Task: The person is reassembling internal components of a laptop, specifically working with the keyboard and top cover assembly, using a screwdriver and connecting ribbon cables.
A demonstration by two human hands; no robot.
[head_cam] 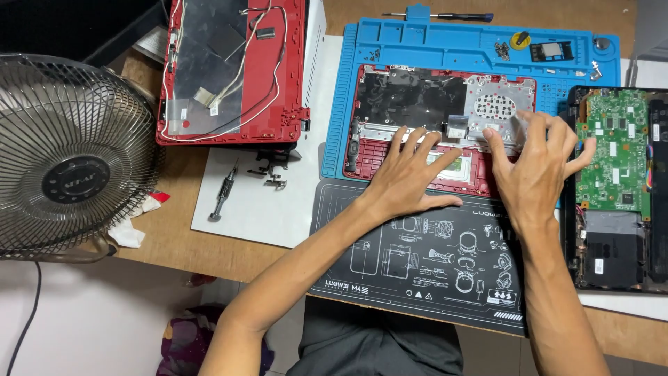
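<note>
- A red laptop palmrest shell (417, 132), turned inner side up, is laid on a blue repair mat (473, 45) in the middle of the tabletop (229, 257).
- The left hand (410, 174) is pressed flat on the lower part of the shell, fingers spread and nothing held in its grip.
- The right hand (536, 167) is set on the shell's right part, its fingertips curled onto a thin silvery plate (497, 108); whether the plate is pinched or only pushed cannot be told.
- The shell is judged light and thin, with some flex; the perforated plate looks bendable and sharp-edged, so it is best taken by its rim, away from the flat cables.
- To the right of the shell, an opened laptop base with a green circuit board (612, 153) is seen, a fragile part to be held by its edges.
- To the left of the shell, a red lid back (229, 69) with white and red wires is placed, and further left a metal desk fan (69, 153).
- Below the shell, a black mat (417, 257) printed with white line drawings of gadgets and a small row of square symbols is spread.
- A small round yellow piece (520, 39) is kept above the shell in the blue mat's trays, beside loose screws (502, 49).
</note>
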